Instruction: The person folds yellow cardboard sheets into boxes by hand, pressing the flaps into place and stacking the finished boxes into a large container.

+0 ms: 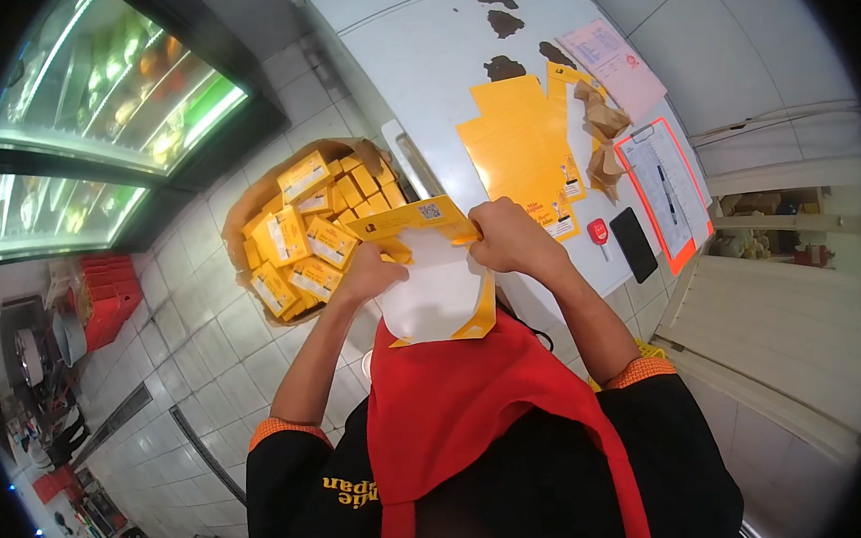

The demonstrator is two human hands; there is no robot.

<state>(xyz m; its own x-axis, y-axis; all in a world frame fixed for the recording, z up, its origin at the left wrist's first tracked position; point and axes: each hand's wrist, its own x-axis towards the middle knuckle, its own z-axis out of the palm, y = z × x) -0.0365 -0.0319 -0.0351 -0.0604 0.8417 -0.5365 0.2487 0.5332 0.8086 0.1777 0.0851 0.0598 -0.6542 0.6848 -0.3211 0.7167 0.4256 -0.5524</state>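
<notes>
Between my two hands is a partly folded yellow cardboard box [437, 286], its white inner side facing up and a printed code on its far flap. My left hand [373, 272] is closed on the box's left edge. At the right far corner, my right hand [503, 237] grips the box with bent fingers. The near edge of the box is close to my red apron [458, 395]. Flat yellow box blanks [516, 136] lie on the white worktop [418, 63] beyond my right hand. To the left, a large brown paper bag [240, 214] holds several folded yellow boxes [330, 241].
On the worktop lie crumpled brown paper [604, 140], pink paper [615, 65], an orange-edged clipboard [664, 191], a black phone [633, 245] and a red key fob [599, 231]. A lit glass-door fridge [114, 91] stands left. Red crates [112, 300] sit on the tiled floor [189, 353].
</notes>
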